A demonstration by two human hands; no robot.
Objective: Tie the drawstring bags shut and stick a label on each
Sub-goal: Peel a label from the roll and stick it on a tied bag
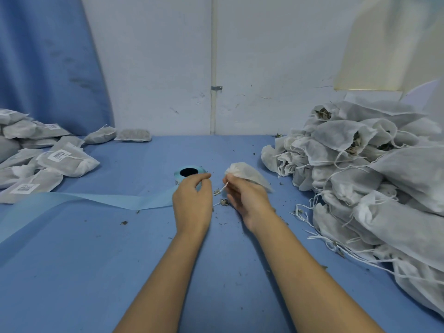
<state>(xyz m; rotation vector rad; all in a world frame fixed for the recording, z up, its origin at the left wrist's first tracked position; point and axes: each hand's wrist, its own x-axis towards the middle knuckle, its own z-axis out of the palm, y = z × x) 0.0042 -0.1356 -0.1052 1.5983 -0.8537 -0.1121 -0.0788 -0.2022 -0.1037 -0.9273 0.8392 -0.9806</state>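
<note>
- Table (101, 260) with a blue top held everything, so the work sat close to the person.
- Open bags (374, 179) lay in a big heap on the right, near the right arm, likely so the next one was easy to grab. Their strings hung loose and some mouths showed dry leaves.
- Done bags (43, 169) lay on the left, tied and with white labels on them, kept well apart from the open ones.
- Label roll (189, 174) stood in the middle, just behind the left hand, with its blue strip running off to the left.
- One small bag (247, 175) was in the right hand (247, 200), which gripped its neck to keep the mouth bunched.
- The left hand (192, 200) pinched something thin, probably the string (222, 189), to pull it tight for the knot. I could not see the pinch clearly.
</note>
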